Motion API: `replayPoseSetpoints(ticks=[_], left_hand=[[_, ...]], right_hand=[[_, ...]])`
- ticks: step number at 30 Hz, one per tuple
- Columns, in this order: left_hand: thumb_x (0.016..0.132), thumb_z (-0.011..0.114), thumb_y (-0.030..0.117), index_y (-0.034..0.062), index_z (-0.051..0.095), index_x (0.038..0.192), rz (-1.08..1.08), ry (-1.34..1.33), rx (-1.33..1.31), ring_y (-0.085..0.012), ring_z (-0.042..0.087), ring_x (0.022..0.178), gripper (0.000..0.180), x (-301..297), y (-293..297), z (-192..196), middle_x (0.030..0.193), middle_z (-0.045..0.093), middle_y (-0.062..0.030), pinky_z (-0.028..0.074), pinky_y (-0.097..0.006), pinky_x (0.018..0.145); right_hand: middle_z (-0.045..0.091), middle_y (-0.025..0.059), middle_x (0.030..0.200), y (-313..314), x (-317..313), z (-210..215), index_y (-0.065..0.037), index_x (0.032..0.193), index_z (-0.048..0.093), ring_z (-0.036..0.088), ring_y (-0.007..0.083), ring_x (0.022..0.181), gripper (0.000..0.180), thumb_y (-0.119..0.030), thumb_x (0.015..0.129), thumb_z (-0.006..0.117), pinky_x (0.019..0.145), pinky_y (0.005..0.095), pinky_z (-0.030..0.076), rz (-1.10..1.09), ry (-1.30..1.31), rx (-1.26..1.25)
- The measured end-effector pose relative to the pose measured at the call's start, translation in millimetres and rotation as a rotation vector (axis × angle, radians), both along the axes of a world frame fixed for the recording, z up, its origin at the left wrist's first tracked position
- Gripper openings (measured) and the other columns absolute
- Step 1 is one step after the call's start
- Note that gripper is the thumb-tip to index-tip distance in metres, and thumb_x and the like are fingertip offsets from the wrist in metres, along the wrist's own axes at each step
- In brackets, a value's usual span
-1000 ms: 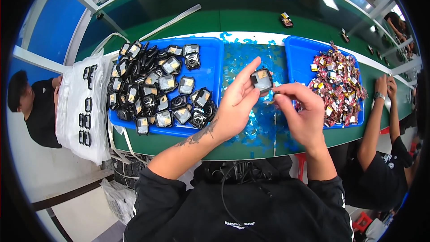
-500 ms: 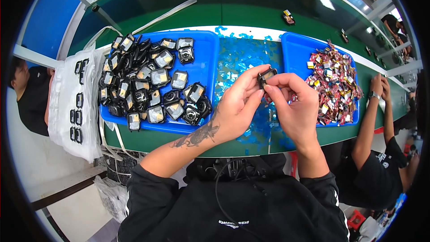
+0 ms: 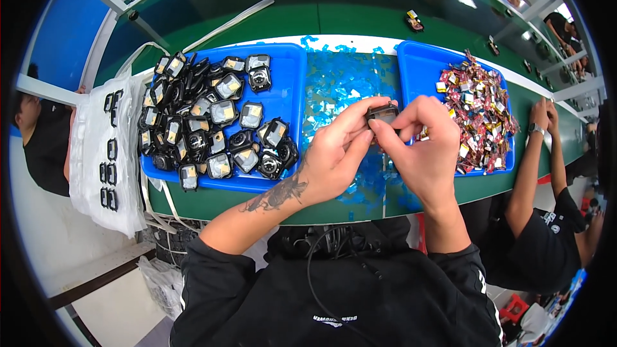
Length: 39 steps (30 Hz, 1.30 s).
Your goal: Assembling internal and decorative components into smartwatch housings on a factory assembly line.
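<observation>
At green workbench [image 3: 329, 213], between blue trays [image 3: 283, 103], black watch case [image 3: 384, 113] is being cradled by half-curled left hand [image 3: 337, 151]; edge is apparently being worked by pinching right hand [image 3: 424, 148], steady support being needed next.

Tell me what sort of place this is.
Probably a small-electronics assembly workshop: black watch-like cases heaped in the left blue tray, small parts piled in the right blue tray, and a co-worker at the green bench.

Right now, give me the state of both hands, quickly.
Left hand: closed, holding a small black case.
Right hand: up against the same case; whether it grips anything cannot be told.
</observation>
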<state>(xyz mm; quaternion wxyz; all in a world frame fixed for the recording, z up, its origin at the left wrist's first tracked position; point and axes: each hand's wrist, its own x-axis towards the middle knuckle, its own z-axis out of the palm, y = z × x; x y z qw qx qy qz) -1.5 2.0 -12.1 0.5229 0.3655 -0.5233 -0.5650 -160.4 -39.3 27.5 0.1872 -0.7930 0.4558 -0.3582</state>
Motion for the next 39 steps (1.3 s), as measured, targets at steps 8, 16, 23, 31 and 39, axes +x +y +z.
replayPoseSetpoints(ticks=[8, 16, 23, 31, 39], left_hand=[[0.096, 0.044, -0.003, -0.0003, 0.029, 0.144, 0.074, 0.249, -0.047, -0.0218, 0.052, 0.124, 0.05, -2.6, -4.5, -0.3, 0.133, 0.051, -0.0198, 0.043, -0.035, 0.104], [0.086, 0.063, -0.004, 0.0005, 0.068, 0.111, 0.213, -0.526, -0.42, -0.0235, 0.067, 0.098, 0.026, 4.1, -1.9, 13.3, 0.11, 0.066, -0.0159, 0.054, -0.032, 0.082], [0.084, 0.068, 0.001, 0.0015, 0.071, 0.101, 0.079, -0.565, -0.214, -0.0225, 0.069, 0.081, 0.018, 9.3, -0.8, 16.3, 0.094, 0.066, -0.0142, 0.055, -0.032, 0.068], [0.089, 0.058, -0.009, -0.003, 0.059, 0.126, -0.009, 0.021, 0.095, -0.0175, 0.059, 0.113, 0.038, -3.2, 1.9, 7.3, 0.122, 0.062, -0.0137, 0.05, -0.03, 0.096], [0.089, 0.055, -0.012, -0.0051, 0.052, 0.133, -0.019, -0.002, 0.047, -0.0187, 0.055, 0.12, 0.044, -4.4, 1.9, 2.2, 0.133, 0.055, -0.0158, 0.045, -0.031, 0.102]], right_hand=[[0.062, 0.0049, 0.095, 11.5, -13.4, -7.5, 0.002, 0.1, 0.059, 0.059, 0.0095, 0.088, 0.027, 0.004, 0.078, 0.073, 0.081, 0.0245, 0.051, 0.102, -0.6, 0.483], [0.065, 0.0058, 0.091, 14.4, -21.9, -11.5, 0.005, 0.097, 0.061, 0.063, 0.0089, 0.085, 0.013, 0.007, 0.086, 0.066, 0.074, 0.0203, 0.052, 0.133, -0.749, 0.646], [0.06, 0.0045, 0.097, 13.2, -32.3, -17.7, 0.001, 0.096, 0.06, 0.058, 0.0083, 0.089, 0.011, 0.005, 0.086, 0.065, 0.077, 0.0221, 0.049, 0.262, -0.827, 0.774], [0.061, 0.0036, 0.09, 19.5, -20.0, -21.9, 0.001, 0.1, 0.057, 0.059, 0.007, 0.081, 0.02, 0.005, 0.084, 0.069, 0.07, 0.0202, 0.048, 0.1, -0.501, 0.405], [0.063, 0.004, 0.088, 24.1, -11.2, -38.6, 0.001, 0.099, 0.057, 0.06, 0.0062, 0.076, 0.019, 0.004, 0.085, 0.069, 0.068, 0.0192, 0.047, -0.013, -0.714, 0.366]])
